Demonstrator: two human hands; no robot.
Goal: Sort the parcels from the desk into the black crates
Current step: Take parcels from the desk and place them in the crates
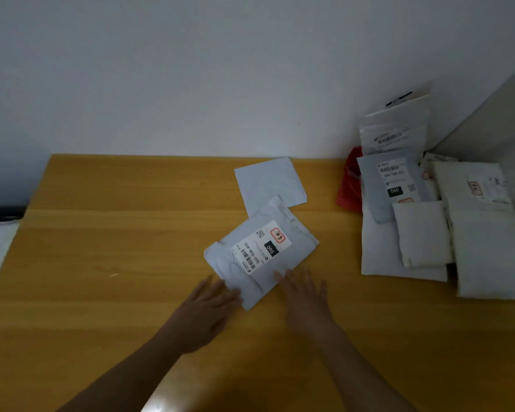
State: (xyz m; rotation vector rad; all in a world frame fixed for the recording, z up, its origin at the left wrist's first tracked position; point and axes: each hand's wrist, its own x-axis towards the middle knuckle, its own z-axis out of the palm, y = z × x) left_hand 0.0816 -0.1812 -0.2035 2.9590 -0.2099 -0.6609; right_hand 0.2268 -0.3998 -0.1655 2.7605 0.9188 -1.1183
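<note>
Between both hands (305,295) lies the labelled parcel (260,251), touching fingertips.

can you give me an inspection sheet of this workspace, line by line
surface: wooden desk with an orange-brown top, set against a white wall.
job's things: grey plastic mailer with a white shipping label lies label up near the desk's middle; a plain pale grey mailer is partly tucked under its far edge; a pile of white and grey parcels sits at the desk's right end. No black crates are in view.
clutter: red plastic bag beside the pile.
hands: left hand and right hand touch the labelled mailer's near edge, fingers extended.
cables: nothing seen.
surroundings: dim room; a dark object past the desk's left edge, unclear.
</note>
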